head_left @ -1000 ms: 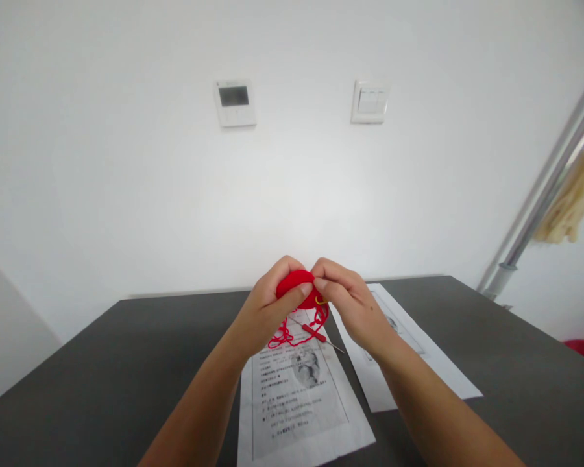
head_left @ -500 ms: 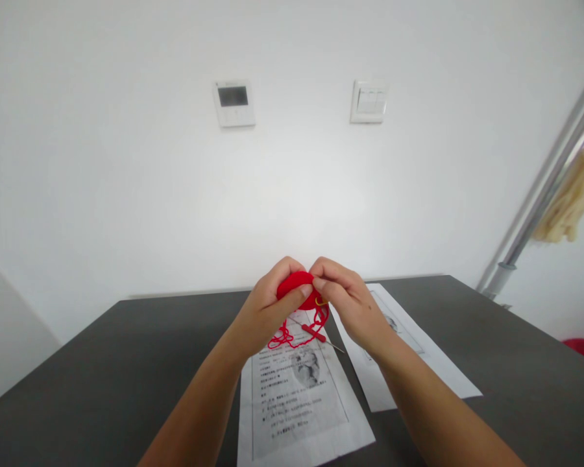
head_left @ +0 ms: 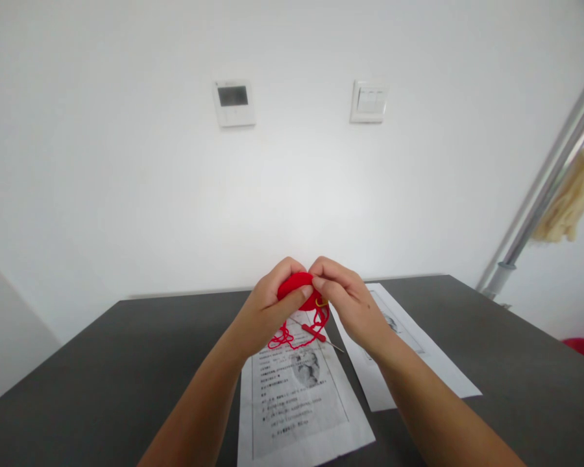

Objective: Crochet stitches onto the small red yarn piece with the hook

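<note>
Both hands meet around a rounded red knitted piece (head_left: 292, 283) above the table. My left hand (head_left: 267, 305) is closed on its left side, thumb pressed across the front. My right hand (head_left: 348, 298) pinches its right edge with thumb and fingertips. A small yellow clip (head_left: 322, 302) shows at the lower right of the piece, beside my right fingers. Loose red yarn (head_left: 283, 337) hangs or lies below. A red-handled hook (head_left: 314, 333) with thin metal ends rests on the printed sheet (head_left: 292, 402) under the hands.
A second printed sheet (head_left: 433, 357) lies to the right, partly beneath my right forearm. The dark table (head_left: 102, 376) meets a white wall carrying a thermostat panel (head_left: 234, 104) and switches (head_left: 368, 102). At the right are a metal pole (head_left: 540, 194) and beige cloth (head_left: 571, 198).
</note>
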Motion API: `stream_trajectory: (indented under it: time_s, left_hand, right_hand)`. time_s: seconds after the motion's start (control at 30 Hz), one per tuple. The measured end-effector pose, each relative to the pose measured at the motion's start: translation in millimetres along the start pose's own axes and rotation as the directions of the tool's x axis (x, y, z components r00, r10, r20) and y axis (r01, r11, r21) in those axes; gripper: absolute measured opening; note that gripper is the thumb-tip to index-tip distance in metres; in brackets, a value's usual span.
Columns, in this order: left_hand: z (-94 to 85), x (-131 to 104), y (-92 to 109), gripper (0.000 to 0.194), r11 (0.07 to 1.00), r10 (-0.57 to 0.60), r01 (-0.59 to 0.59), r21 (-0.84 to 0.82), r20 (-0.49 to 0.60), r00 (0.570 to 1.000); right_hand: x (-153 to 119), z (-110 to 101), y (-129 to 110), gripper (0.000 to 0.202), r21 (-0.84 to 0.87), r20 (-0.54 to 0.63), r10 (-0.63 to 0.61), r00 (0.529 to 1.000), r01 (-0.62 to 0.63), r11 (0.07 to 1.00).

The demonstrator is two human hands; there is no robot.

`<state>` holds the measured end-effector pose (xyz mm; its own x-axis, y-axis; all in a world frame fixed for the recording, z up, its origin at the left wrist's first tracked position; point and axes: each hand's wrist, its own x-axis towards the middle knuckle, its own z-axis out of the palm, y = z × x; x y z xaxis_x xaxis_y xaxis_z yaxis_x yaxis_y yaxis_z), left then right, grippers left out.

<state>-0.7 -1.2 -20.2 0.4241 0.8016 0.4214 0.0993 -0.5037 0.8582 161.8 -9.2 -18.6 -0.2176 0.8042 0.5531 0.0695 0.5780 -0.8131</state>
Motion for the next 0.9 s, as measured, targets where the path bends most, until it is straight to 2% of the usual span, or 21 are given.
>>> stream_trajectory:
  time_s: [0.23, 0.4, 0.6, 0.9]
  left_hand:
    - [1.8, 1.1, 2.2, 0.016, 1.0, -0.019, 0.019, -0.01, -0.003, 1.0]
    - [4.4, 3.0, -2.8, 0.023, 0.993, -0.012, 0.009, -0.119, -0.026, 1.0]
    - [3.6, 3.0, -5.9, 0.022, 0.996, 0.03, -0.035, -0.083, -0.053, 0.998]
    - [3.8, 2.0, -5.5, 0.019, 0.995, 0.047, -0.048, -0.083, -0.021, 0.999]
  right_hand:
    - [-0.7, 0.8, 0.8, 0.017, -0.011, -0.038, -0.011, 0.999, 0.011, 1.0]
    - [-2.6, -0.9, 0.3, 0.018, -0.021, -0.123, -0.037, 0.992, 0.035, 0.999]
    - [-2.7, -1.5, -0.9, 0.016, -0.02, -0.087, -0.032, 0.996, 0.03, 0.999]
    - [-1.6, -1.3, -0.3, 0.016, -0.013, -0.072, -0.03, 0.997, 0.029, 0.999]
